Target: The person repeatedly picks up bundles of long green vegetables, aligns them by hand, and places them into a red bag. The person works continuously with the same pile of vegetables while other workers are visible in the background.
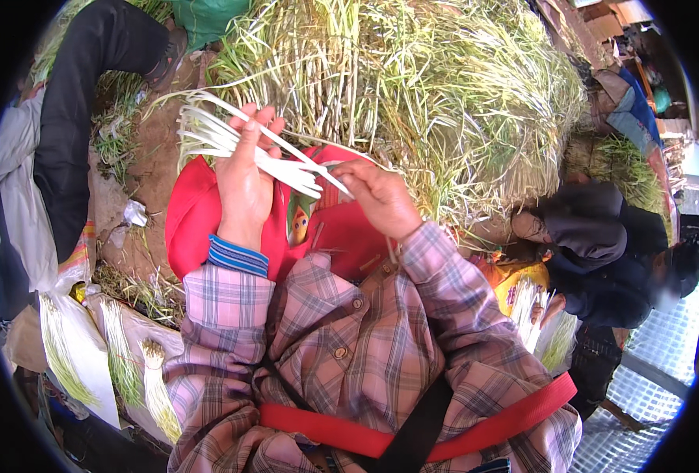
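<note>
My left hand (245, 171) holds a small bundle of white leafy stalks (281, 171), perhaps blanched garlic shoots. The bundle lies across the palm under the thumb, its cut-looking ends pointing right. One longer stalk (293, 151) slants above the others towards my right hand (379, 192). There the thumb and fingers are pinched together at that stalk's end, beside a thin pale strand; the fingertips partly hide the contact. Both hands are above a red apron (193, 219) with a cartoon figure on it, spread over my lap.
A large heap of green-white stalks (397, 88) fills the ground ahead. Tied bundles (160, 390) lie at lower left. A person's dark-trousered leg (69, 130) is at left. At right another person (603, 254) sits with a hand at white stalks (527, 310).
</note>
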Action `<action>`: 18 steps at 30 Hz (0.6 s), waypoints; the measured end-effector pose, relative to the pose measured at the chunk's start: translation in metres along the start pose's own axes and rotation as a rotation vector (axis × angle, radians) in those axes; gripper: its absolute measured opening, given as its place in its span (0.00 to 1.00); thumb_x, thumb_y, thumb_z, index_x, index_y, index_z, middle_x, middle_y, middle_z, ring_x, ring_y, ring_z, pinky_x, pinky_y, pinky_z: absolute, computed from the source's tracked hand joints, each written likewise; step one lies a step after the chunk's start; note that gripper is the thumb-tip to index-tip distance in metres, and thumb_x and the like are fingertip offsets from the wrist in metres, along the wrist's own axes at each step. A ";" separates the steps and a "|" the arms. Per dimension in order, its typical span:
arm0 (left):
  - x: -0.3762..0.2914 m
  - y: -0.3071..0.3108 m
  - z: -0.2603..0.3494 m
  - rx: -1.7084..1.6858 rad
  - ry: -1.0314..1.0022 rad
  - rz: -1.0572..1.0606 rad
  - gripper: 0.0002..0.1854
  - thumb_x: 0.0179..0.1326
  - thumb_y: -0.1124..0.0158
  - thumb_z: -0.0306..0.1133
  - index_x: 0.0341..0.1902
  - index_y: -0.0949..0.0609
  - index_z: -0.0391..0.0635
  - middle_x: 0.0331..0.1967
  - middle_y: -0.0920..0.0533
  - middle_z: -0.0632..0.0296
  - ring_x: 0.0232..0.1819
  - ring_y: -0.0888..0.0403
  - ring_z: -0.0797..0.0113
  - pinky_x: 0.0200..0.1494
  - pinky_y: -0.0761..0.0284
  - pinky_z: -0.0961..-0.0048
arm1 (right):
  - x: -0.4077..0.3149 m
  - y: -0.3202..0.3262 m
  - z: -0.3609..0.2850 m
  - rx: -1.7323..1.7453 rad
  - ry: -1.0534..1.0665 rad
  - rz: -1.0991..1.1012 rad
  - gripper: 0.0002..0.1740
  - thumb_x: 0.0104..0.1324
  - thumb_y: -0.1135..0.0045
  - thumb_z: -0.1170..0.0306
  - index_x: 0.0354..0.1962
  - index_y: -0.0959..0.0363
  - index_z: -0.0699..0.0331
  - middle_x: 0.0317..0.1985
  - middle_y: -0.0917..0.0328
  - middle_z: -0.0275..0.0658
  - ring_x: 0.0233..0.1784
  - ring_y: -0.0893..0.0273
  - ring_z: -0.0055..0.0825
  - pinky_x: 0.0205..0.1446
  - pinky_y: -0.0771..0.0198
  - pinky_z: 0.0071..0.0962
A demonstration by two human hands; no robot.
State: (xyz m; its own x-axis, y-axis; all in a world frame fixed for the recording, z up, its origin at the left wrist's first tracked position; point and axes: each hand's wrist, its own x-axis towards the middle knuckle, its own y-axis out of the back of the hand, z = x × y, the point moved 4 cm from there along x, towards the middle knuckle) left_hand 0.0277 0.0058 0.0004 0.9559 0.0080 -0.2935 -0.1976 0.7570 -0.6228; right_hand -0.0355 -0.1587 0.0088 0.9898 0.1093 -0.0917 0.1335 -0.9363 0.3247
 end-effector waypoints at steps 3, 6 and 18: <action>-0.006 -0.001 -0.011 0.033 0.163 -0.037 0.20 0.57 0.47 0.36 0.52 0.33 0.45 0.39 0.27 0.63 0.43 0.29 0.70 0.40 0.32 0.75 | 0.006 -0.011 -0.015 -0.093 0.169 0.042 0.06 0.58 0.57 0.75 0.32 0.31 0.66 0.26 0.29 0.44 0.28 0.28 0.35 0.32 0.33 0.26; -0.004 -0.001 -0.012 -0.085 0.209 -0.089 0.15 0.59 0.51 0.37 0.50 0.32 0.49 0.26 0.31 0.71 0.38 0.29 0.73 0.42 0.32 0.73 | 0.021 -0.003 0.002 -0.126 0.124 0.062 0.07 0.59 0.56 0.73 0.34 0.30 0.64 0.29 0.27 0.41 0.30 0.27 0.29 0.32 0.33 0.26; -0.071 -0.013 -0.039 0.078 0.672 -0.392 0.22 0.56 0.49 0.30 0.55 0.37 0.44 0.25 0.29 0.65 0.19 0.34 0.78 0.23 0.35 0.81 | 0.142 0.054 0.135 -0.069 -0.277 0.284 0.10 0.53 0.48 0.73 0.35 0.27 0.61 0.30 0.25 0.34 0.30 0.30 0.19 0.35 0.35 0.18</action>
State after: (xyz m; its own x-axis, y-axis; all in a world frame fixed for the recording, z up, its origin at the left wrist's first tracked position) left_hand -0.0462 -0.0301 0.0011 0.6110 -0.6480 -0.4546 0.1672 0.6670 -0.7261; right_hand 0.1056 -0.2383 -0.1135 0.9379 -0.2537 -0.2364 -0.1312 -0.8907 0.4352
